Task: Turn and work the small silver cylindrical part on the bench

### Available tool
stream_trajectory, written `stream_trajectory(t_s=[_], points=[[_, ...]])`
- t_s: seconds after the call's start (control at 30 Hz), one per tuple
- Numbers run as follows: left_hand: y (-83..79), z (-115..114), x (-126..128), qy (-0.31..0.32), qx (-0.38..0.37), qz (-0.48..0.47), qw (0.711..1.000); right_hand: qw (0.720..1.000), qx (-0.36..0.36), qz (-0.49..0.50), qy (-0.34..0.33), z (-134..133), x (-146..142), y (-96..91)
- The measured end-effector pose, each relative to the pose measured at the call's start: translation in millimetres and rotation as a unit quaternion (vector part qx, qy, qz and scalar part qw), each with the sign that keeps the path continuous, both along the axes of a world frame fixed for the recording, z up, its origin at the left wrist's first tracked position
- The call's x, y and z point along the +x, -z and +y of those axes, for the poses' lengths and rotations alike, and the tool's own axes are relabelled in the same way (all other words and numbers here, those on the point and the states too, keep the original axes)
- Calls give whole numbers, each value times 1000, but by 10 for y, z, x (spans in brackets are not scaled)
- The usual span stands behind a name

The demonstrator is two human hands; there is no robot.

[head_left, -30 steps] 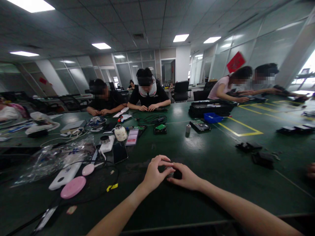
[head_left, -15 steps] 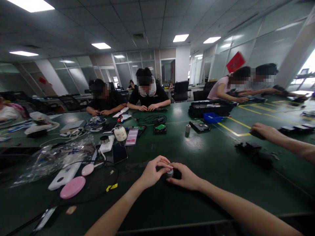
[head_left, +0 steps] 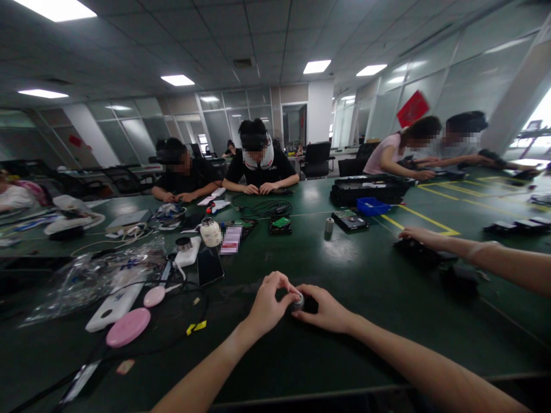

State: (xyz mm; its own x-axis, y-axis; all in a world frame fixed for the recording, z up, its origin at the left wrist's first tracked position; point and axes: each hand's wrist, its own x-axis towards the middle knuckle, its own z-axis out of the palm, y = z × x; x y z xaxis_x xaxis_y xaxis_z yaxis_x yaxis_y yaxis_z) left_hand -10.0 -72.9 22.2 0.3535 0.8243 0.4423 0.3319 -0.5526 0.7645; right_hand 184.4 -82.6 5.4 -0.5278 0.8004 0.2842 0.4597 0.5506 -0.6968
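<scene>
A small grey metal-looking cylinder point(head_left: 298, 302) stands on the green table in front of me. My right hand point(head_left: 325, 310) curves around it from the right, thumb and fingers closed on its sides. From the left, my left hand point(head_left: 269, 301) reaches to the cylinder's top with thumb and fingertips pinched together. Whatever may be between those fingertips is too small to make out. Farther back, a similar grey cylinder point(head_left: 329, 225) stands upright by itself, beside a hard drive point(head_left: 350, 220).
At left lie a phone point(head_left: 210, 266), a pink round case point(head_left: 128, 327), cables and a clear plastic bag point(head_left: 94, 275). A blue tray point(head_left: 372, 206) sits behind. From the right, another person's hand point(head_left: 424, 236) touches black parts point(head_left: 413, 250). Several people sit around the table.
My left fingertips have shifted slightly at the cylinder's top, showing more of it; my right hand stays put. The other person's hand at right has moved left and down onto the black parts.
</scene>
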Motion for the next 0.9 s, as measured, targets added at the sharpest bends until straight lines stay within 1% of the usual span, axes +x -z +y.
stream_trajectory(t_s=[0.2, 0.37, 0.47, 0.57, 0.8, 0.9], points=[[28, -14, -1, -32, 60, 28, 997, 1000, 2, 2, -5, -3, 0, -7], [-52, -32, 8, -17, 85, 60, 994, 1000, 12, 3, 4, 3, -3, 42], [-91, -43, 8, -18, 68, 64, 995, 1000, 15, 6, 3, 10, -2, 51], [-95, -49, 2, -20, 45, 59, 997, 1000, 14, 6, -2, 15, 0, 44], [-89, -20, -28, 21, 12, 27, 999, 1000, 22, -7, -2, 4, 2, 27], [-98, -2, -23, 24, -5, 20, 1000, 1000, 27, -8, -1, 3, 5, 22]])
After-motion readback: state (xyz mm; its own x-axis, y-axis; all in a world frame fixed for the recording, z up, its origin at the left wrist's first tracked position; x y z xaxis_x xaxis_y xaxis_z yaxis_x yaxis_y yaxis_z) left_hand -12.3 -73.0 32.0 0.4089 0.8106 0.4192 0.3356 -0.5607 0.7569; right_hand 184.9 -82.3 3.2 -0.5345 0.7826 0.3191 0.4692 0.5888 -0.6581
